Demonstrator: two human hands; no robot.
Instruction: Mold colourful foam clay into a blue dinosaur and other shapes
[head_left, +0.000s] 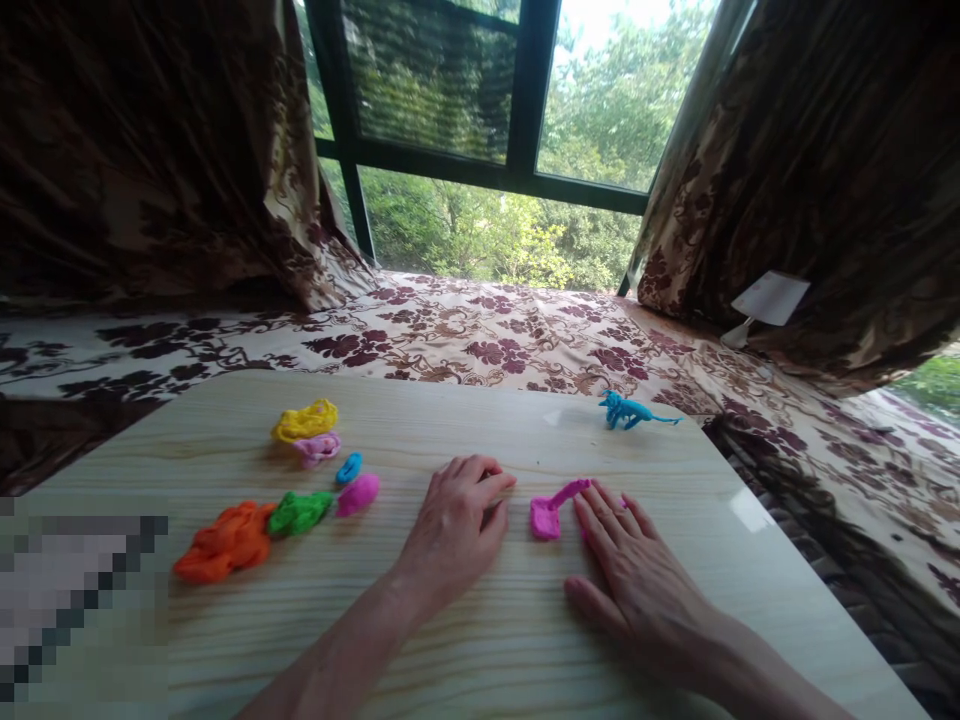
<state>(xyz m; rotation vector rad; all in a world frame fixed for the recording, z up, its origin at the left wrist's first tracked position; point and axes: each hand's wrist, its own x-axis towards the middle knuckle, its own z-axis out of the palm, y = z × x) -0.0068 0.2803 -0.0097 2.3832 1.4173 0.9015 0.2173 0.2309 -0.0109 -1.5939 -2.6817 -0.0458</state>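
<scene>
My right hand [619, 550] lies flat on the table with its fingers stretched out. Bits of pink modelling clay peek out at the edges of its fingers, so a piece is partly hidden under it. Just left of those fingertips is a pink clay shape [546, 519], a small square with a raised rim and a strip [570, 492] slanting from its top corner towards my right hand. My left hand [465, 510] rests on the tabletop left of this shape, fingers loosely bent and apart, holding nothing that I can see.
On the left of the wooden table [465, 420] lie orange [225, 543], green [301, 513], yellow [306, 420] and light pink clay [318, 448], a bright pink lump [358, 494] and a blue ring [349, 468]. A blue clay animal [628, 410] stands at the far right. Behind is patterned cloth [480, 330].
</scene>
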